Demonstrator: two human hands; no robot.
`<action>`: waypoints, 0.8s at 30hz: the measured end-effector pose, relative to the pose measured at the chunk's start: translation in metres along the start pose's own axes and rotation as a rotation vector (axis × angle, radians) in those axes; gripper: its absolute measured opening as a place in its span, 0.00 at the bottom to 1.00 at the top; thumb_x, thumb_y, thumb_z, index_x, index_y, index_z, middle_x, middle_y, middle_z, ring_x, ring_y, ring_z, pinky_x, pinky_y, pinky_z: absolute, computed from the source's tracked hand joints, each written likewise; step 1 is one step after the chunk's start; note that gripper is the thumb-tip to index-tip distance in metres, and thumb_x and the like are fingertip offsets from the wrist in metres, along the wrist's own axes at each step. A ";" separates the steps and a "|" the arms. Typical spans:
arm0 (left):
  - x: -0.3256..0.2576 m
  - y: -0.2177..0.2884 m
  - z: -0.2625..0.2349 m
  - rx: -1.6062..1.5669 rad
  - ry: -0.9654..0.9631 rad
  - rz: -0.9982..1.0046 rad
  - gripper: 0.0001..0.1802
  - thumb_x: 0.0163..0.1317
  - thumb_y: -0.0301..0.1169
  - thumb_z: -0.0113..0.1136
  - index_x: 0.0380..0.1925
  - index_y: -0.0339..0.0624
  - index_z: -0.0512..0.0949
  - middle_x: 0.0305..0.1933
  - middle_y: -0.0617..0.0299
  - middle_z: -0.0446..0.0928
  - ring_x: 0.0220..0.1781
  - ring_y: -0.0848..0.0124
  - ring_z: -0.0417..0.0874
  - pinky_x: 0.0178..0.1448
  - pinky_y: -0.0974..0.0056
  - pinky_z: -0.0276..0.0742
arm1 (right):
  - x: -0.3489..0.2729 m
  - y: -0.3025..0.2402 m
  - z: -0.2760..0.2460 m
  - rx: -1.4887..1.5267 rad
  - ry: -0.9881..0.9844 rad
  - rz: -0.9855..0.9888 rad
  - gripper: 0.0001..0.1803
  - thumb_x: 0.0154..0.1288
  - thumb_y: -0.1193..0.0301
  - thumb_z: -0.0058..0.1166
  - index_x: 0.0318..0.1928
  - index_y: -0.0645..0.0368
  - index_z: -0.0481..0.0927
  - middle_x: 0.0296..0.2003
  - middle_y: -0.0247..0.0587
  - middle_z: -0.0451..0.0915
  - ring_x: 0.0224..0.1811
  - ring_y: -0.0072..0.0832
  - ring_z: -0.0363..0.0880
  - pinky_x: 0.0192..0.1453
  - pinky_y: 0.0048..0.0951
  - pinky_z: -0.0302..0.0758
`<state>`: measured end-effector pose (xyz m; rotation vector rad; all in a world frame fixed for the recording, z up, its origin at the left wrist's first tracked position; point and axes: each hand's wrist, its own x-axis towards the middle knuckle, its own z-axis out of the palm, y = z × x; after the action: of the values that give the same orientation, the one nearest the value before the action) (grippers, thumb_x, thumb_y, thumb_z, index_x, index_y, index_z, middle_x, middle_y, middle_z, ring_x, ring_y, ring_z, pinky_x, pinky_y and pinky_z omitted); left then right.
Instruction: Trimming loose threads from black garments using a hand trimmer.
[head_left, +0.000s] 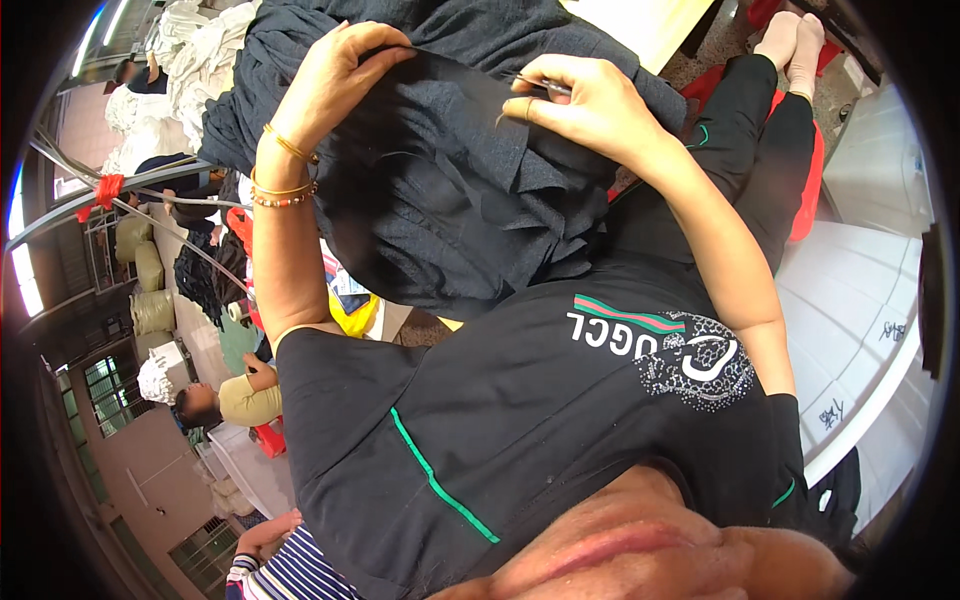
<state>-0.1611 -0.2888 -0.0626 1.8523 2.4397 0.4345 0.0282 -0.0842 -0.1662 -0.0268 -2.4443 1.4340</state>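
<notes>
A large piece of dark navy cloth (450, 190) with a crinkled texture hangs in folds over my lap. My left hand (345, 75), with gold-coloured and beaded bracelets on its wrist, pinches the cloth's upper edge between thumb and fingers. That edge stretches across toward my right hand (580, 100). The right fingers are closed around small metal thread snips (556, 90), mostly hidden in the grip; their tips look blurred against the cloth. Whether the right fingers also hold the cloth I cannot tell.
More dark cloth (270, 90) is heaped beyond my hands, beside a pale tabletop (650, 25). White sacks or panels (850, 330) stand at the right. Metal rails (150, 180) tied with red cloth run at the left. Further off are a person in yellow (250, 398) and white fabric piles (200, 60).
</notes>
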 end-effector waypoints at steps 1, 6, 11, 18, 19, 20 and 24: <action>-0.002 0.006 -0.005 -0.034 0.001 -0.064 0.10 0.66 0.31 0.62 0.42 0.36 0.81 0.38 0.55 0.82 0.44 0.63 0.83 0.51 0.65 0.76 | 0.000 -0.001 -0.001 0.030 -0.051 0.059 0.18 0.58 0.55 0.66 0.38 0.57 0.84 0.33 0.41 0.85 0.36 0.29 0.84 0.45 0.33 0.78; 0.004 0.040 -0.018 -0.316 0.066 -0.043 0.07 0.65 0.23 0.63 0.41 0.33 0.79 0.36 0.64 0.79 0.41 0.76 0.78 0.48 0.72 0.73 | -0.013 -0.002 -0.018 0.471 -0.172 -0.074 0.04 0.67 0.75 0.58 0.37 0.65 0.80 0.30 0.33 0.83 0.36 0.15 0.78 0.42 0.23 0.74; 0.012 0.110 -0.045 -0.428 0.093 0.127 0.05 0.63 0.17 0.60 0.39 0.33 0.79 0.35 0.64 0.78 0.40 0.76 0.77 0.48 0.71 0.72 | -0.042 -0.019 -0.080 0.705 -0.092 -0.143 0.05 0.66 0.74 0.59 0.36 0.61 0.77 0.31 0.26 0.74 0.34 0.14 0.70 0.41 0.19 0.67; 0.047 0.179 -0.029 -0.978 0.133 0.237 0.06 0.66 0.22 0.56 0.41 0.30 0.78 0.40 0.59 0.78 0.43 0.73 0.76 0.51 0.71 0.68 | -0.103 -0.013 -0.165 0.839 0.229 -0.381 0.22 0.59 0.58 0.68 0.29 0.49 0.64 0.18 0.19 0.58 0.17 0.16 0.54 0.25 0.24 0.51; 0.050 0.178 -0.025 -0.993 0.078 0.322 0.07 0.67 0.23 0.56 0.41 0.30 0.78 0.41 0.58 0.78 0.44 0.73 0.76 0.51 0.71 0.68 | -0.105 -0.009 -0.174 0.850 0.222 -0.512 0.22 0.60 0.59 0.67 0.29 0.48 0.63 0.18 0.18 0.59 0.16 0.17 0.52 0.25 0.24 0.51; 0.050 0.187 -0.014 -1.131 0.066 0.248 0.08 0.68 0.24 0.55 0.42 0.30 0.77 0.42 0.58 0.79 0.46 0.72 0.78 0.53 0.70 0.70 | -0.107 -0.007 -0.181 0.842 0.211 -0.497 0.21 0.60 0.60 0.67 0.30 0.48 0.64 0.18 0.19 0.60 0.17 0.17 0.53 0.25 0.24 0.52; 0.078 0.147 0.028 -1.479 -0.167 -0.093 0.08 0.72 0.28 0.54 0.45 0.36 0.79 0.45 0.66 0.81 0.48 0.80 0.79 0.56 0.74 0.73 | -0.114 0.009 -0.173 0.334 0.418 -0.224 0.10 0.63 0.69 0.61 0.33 0.59 0.73 0.28 0.28 0.69 0.28 0.15 0.62 0.32 0.21 0.58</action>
<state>-0.0400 -0.1735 -0.0427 0.9757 1.2359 1.4285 0.1823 0.0478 -0.1238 0.0183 -1.7981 1.5337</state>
